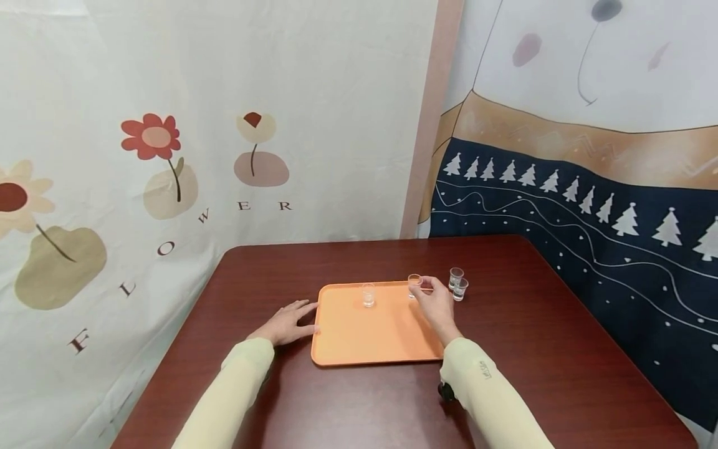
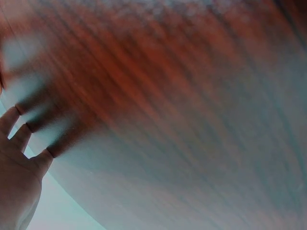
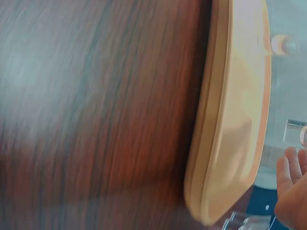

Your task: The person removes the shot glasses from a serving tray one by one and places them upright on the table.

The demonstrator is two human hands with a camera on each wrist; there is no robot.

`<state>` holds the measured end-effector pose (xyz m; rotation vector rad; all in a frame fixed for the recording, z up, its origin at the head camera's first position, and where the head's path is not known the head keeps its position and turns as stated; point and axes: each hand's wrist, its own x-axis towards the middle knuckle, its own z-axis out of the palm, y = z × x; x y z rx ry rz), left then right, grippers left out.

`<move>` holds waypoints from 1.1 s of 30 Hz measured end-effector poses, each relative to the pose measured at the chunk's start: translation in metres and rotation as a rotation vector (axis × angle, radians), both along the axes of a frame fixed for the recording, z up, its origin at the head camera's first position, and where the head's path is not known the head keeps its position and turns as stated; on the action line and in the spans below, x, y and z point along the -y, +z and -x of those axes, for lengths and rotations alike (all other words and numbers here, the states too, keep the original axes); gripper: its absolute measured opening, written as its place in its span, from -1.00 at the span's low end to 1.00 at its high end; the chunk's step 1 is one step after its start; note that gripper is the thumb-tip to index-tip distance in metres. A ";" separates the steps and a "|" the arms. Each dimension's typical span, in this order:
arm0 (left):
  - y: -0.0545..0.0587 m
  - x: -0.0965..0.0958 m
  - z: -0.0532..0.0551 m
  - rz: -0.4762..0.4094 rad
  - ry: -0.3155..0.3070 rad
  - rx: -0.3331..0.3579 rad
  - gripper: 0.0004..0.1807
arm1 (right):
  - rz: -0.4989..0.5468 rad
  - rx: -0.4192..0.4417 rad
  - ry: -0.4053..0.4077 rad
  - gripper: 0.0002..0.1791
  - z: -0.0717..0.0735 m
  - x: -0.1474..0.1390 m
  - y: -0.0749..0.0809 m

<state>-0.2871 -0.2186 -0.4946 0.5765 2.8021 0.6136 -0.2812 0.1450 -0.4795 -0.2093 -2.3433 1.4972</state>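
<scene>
An orange tray lies on the table. My right hand pinches a small clear shot glass by its side, over the tray's back right part. To the left of it, another shot glass with clear liquid stands upright near the tray's back edge. The right wrist view also shows the held glass at my fingertips. My left hand rests with spread, relaxed fingers at the tray's left edge; the left wrist view catches several fingers of this hand against the tabletop.
Two more shot glasses stand close together on the dark red-brown table, just beyond the tray's back right corner. Behind the table hang a flower-print cloth and a dark blue tree-print cloth.
</scene>
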 end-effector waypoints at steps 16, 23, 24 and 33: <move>0.001 0.000 -0.004 -0.008 -0.003 -0.011 -0.19 | -0.071 0.020 -0.188 -0.59 -0.014 -0.059 -0.011; 0.001 0.002 -0.003 -0.003 0.001 -0.007 -0.18 | -0.064 0.033 -0.248 -0.59 -0.020 -0.077 -0.019; 0.001 0.002 -0.003 -0.002 0.004 -0.004 -0.18 | -0.064 0.033 -0.251 -0.59 -0.021 -0.078 -0.020; 0.002 0.000 -0.004 0.003 0.004 0.003 -0.18 | -0.076 0.053 -0.252 -0.59 -0.021 -0.085 -0.024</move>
